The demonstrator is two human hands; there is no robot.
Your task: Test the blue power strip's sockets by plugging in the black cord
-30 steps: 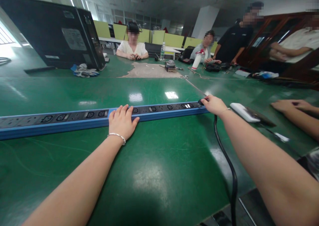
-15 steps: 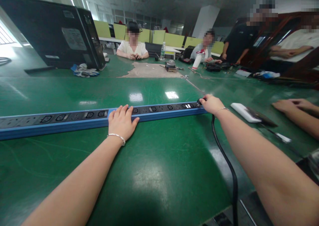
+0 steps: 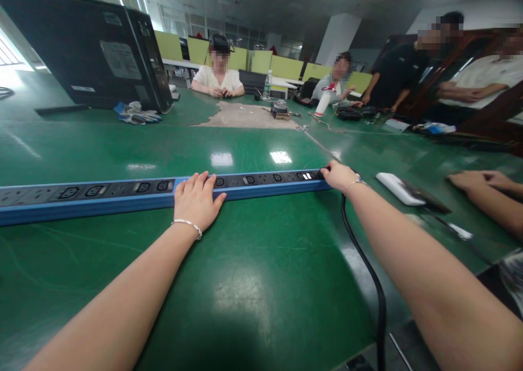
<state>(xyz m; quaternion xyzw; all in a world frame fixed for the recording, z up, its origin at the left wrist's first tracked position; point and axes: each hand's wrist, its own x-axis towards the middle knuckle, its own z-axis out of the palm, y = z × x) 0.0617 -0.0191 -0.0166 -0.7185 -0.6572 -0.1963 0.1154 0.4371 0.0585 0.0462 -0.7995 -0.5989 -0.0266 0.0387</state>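
A long blue power strip (image 3: pixel 102 203) with a row of black sockets lies across the green table, running from the left edge toward the right. My left hand (image 3: pixel 196 201) grips it near the middle, fingers over the top and far edge, thumb on the near side. At the strip's right end, my right hand (image 3: pixel 339 176) is closed around the black plug of a cable, which the fingers mostly cover. From under that hand the thick black cable (image 3: pixel 371 273) hangs down past the table's front edge. How deep the plug sits cannot be seen.
A black computer case (image 3: pixel 118 60) stands at the back left beside gloves (image 3: pixel 138 114). To the right lie a white device (image 3: pixel 398 189) and another person's hands (image 3: pixel 474 181). Several people are around the table's far side. A bottle (image 3: pixel 267 85) stands at the back.
The view has shifted slightly. My right hand has moved a little left and down at the strip's end, covering the plug more. My left hand stays on the strip.
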